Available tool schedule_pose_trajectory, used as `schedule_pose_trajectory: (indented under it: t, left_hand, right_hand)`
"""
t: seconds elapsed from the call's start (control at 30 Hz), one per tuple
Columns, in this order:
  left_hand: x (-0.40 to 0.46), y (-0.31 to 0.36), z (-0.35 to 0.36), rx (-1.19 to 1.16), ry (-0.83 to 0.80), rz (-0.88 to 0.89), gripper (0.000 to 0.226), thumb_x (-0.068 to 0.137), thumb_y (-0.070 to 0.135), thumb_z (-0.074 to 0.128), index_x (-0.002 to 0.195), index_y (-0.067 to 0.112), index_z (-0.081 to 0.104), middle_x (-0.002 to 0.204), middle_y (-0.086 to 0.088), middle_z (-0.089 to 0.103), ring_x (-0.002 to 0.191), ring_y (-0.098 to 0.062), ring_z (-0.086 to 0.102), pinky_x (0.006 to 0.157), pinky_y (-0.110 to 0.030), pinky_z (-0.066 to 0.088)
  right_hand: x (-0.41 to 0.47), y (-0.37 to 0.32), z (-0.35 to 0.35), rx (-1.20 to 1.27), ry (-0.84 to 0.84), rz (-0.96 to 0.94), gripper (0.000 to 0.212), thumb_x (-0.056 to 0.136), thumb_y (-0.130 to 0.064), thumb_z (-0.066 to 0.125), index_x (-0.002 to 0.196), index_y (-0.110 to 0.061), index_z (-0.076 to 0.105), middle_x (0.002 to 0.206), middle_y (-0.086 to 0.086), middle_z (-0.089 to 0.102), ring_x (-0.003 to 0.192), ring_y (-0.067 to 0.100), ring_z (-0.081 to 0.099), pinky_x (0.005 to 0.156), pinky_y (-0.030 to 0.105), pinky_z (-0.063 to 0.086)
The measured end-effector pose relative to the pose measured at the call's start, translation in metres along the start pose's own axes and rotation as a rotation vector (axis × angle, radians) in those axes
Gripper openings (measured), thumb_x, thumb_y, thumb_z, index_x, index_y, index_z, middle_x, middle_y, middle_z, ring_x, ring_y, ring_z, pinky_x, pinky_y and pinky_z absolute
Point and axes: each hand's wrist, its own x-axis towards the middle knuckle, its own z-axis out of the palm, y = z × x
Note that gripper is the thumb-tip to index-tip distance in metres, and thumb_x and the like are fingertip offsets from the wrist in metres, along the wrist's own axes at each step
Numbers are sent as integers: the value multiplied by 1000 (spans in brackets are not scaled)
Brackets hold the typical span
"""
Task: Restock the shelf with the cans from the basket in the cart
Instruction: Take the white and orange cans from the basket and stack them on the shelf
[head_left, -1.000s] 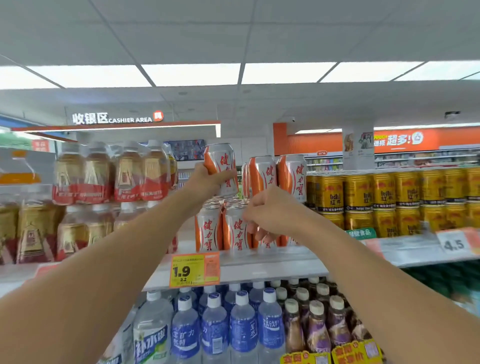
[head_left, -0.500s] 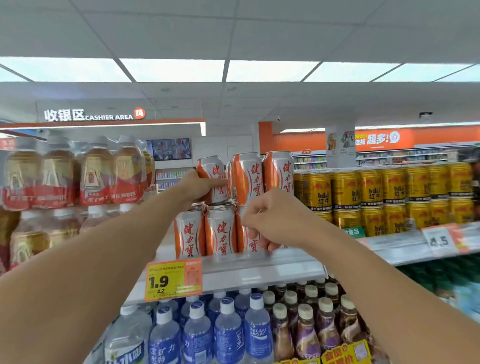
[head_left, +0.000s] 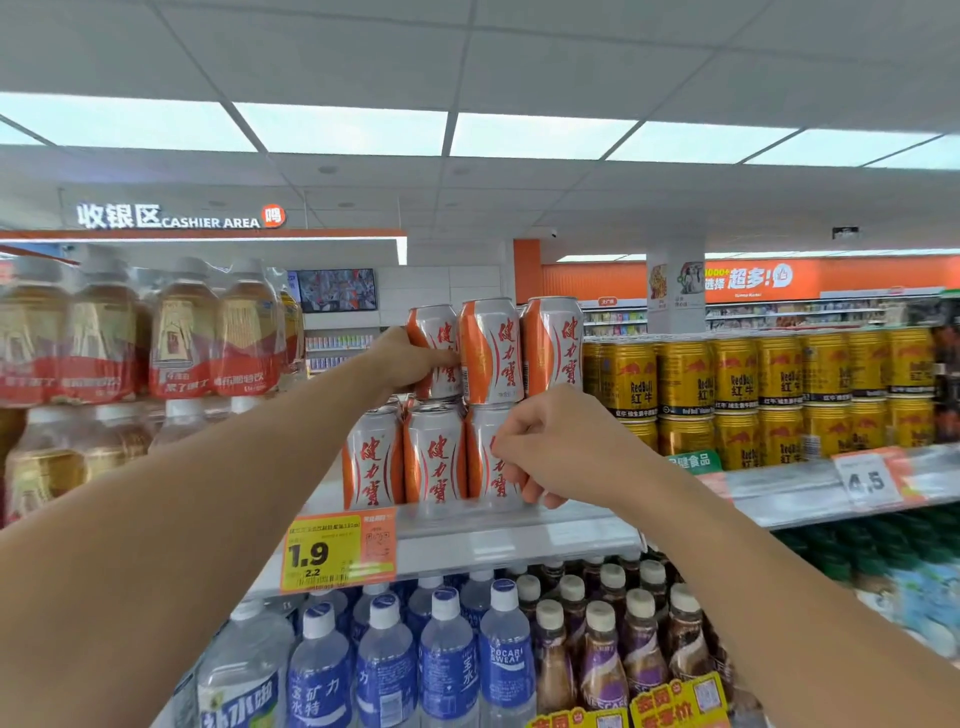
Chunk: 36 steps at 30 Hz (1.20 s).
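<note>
Left hand (head_left: 402, 364) is gripping the leftmost upper can (head_left: 435, 349) at about 11 o'clock of frame center, fingers wrapping its left side, thumb lying across the front; the can is sitting upright on the lower row, touching the middle upper can (head_left: 491, 351) to its 3 o'clock. Third upper can (head_left: 553, 343) is standing just beside that one, so 3 cans are sitting on top. Right hand (head_left: 558, 449) is curling around the rightmost lower can (head_left: 493, 457), thumb and fingers pinching its right side near 3 o'clock of center. Lower row is showing 3 orange-and-silver cans on the shelf (head_left: 519, 540): left lower can (head_left: 371, 457), middle lower can (head_left: 435, 454), and the gripped one, all upright and touching. Gold cans (head_left: 737, 374) are stacked in 2 tiers at 3 o'clock of the stack. Tea bottle packs (head_left: 156, 338) are sitting at 9 o'clock. Yellow 1.9 price tag (head_left: 324, 553) is hanging on the shelf edge at 6 o'clock; blue-label bottles (head_left: 447, 670) are standing below it. Cart and basket are out of view.
</note>
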Motion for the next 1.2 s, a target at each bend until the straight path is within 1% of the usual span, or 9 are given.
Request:
schedule_pose_trajectory:
  t: [0.17,0.3,0.43,0.63,0.8,0.93,1.0,1.07,1.2]
  left_hand:
    - [1,-4,4,3,-4,0,39,84,27,76,116,13,60,104,-7,72,91,-22,72,86,-42,59]
    - [0,-6,5,42,0,-7,56,79,26,79,126,14,50,110,-7,69,96,-24,70,87,-46,58]
    - [-3,-4,5,51,5,-5,64,78,26,80,130,16,45,112,-8,67,98,-26,69,88,-47,58]
    - [-3,-3,5,64,12,-3,58,83,23,77,131,13,45,111,-9,67,96,-25,69,87,-44,58]
    - [-6,-4,9,51,-2,14,32,90,29,69,116,12,62,103,-8,73,92,-22,72,86,-39,58]
    - [-9,-4,10,64,-2,4,33,90,34,69,114,12,64,103,-7,73,90,-21,71,82,-36,57]
    - [-11,-4,9,70,-31,-13,30,89,30,70,113,13,64,103,-7,73,90,-20,71,81,-36,57]
    - [-14,-2,8,73,-67,-21,29,87,24,73,113,14,64,102,-6,73,90,-19,70,77,-34,56]
    - [-20,4,3,102,-121,-44,31,85,20,75,114,14,64,104,-6,73,94,-22,70,89,-41,56]
  right_hand:
    - [-3,2,0,15,6,1,19,96,-17,59,84,-12,73,78,8,76,60,13,71,52,19,53]
    - [-5,2,0,36,23,6,18,96,-16,59,86,-11,73,80,6,76,60,12,71,52,19,53]
    - [-7,2,1,50,26,12,17,95,-16,60,86,-11,74,80,7,75,58,10,70,52,20,52]
    - [-11,4,0,41,32,12,18,96,-18,61,85,-11,74,79,5,74,60,13,71,53,21,55]
    - [-11,7,-3,27,32,48,17,95,-19,60,87,-11,74,79,10,76,72,24,76,59,26,61]
    - [-12,9,-4,34,34,61,17,95,-18,61,88,-10,74,79,9,76,72,24,76,58,26,61]
    - [-12,8,-4,35,37,65,16,95,-17,61,89,-10,74,79,7,76,68,21,75,58,27,61]
    - [-12,7,-4,29,36,68,17,94,-18,60,90,-10,74,79,10,76,73,26,76,61,31,62]
    - [-11,4,-5,31,35,71,17,95,-19,61,92,-9,74,80,12,77,77,30,76,61,29,62]
